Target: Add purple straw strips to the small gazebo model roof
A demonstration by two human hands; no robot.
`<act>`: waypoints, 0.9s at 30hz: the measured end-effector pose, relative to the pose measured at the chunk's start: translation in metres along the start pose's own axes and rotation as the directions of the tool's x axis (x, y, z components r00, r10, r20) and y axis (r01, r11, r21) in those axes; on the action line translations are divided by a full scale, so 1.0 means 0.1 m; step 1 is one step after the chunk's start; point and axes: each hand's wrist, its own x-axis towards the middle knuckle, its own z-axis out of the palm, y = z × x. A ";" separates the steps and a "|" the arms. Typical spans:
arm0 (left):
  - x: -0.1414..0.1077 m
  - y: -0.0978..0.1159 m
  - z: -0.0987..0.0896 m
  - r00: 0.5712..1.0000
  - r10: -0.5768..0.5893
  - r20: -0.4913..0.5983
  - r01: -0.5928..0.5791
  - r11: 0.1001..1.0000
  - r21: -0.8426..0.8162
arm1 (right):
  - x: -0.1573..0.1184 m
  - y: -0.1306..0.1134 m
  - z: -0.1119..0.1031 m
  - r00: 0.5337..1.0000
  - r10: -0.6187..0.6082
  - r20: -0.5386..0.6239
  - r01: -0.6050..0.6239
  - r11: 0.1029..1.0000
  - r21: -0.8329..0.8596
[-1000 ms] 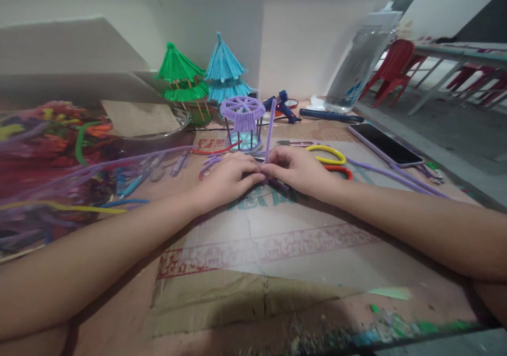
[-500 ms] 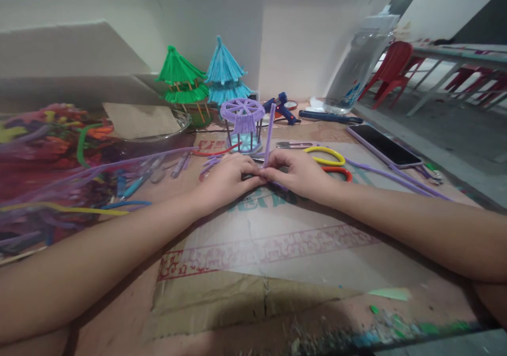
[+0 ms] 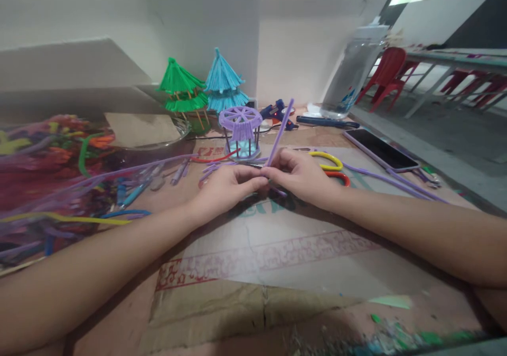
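Note:
A fuzzy purple pipe cleaner stands slanted up between my hands. My right hand pinches it near its lower end with thumb and index finger. My left hand is closed too, its thumb and fingertips meeting the right fingertips at that lower end; the bit between them is hidden. Just beyond my hands stands a small purple pavilion model with dark posts and a spoked round top. Scissors with yellow and orange handle loops lie partly behind my right hand.
Behind stand a green pavilion model and a blue one, with a blue glue gun beside them. A phone and a large clear bottle are at the right. Many coloured pipe cleaners heap up at the left.
The purple pipe cleaner has tipped from nearly upright to a slant toward the right. My hands stay together at almost the same spot. The whole view has shifted slightly.

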 end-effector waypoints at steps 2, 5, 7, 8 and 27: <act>-0.01 0.03 0.00 1.000 0.000 -0.001 0.000 1.000 0.020 | 0.00 -0.04 -0.01 0.999 -0.038 0.022 0.039 0.999 -0.037; -0.03 0.07 -0.02 1.000 0.008 0.026 -0.008 1.000 0.007 | 0.03 -0.14 -0.14 0.984 -0.087 0.156 0.100 0.992 -0.073; -0.04 0.11 -0.05 1.000 -0.013 0.028 0.014 1.000 -0.019 | 0.08 -0.20 -0.30 0.965 -0.078 0.250 0.122 0.978 -0.168; -0.04 0.13 -0.07 0.999 -0.027 0.019 0.028 0.999 -0.034 | 0.11 -0.21 -0.40 0.961 -0.069 0.269 0.142 0.955 -0.262; -0.10 0.49 -0.45 0.982 0.084 -0.172 -0.084 0.996 0.005 | 0.35 0.49 -0.94 0.850 0.201 0.487 0.280 0.612 -0.740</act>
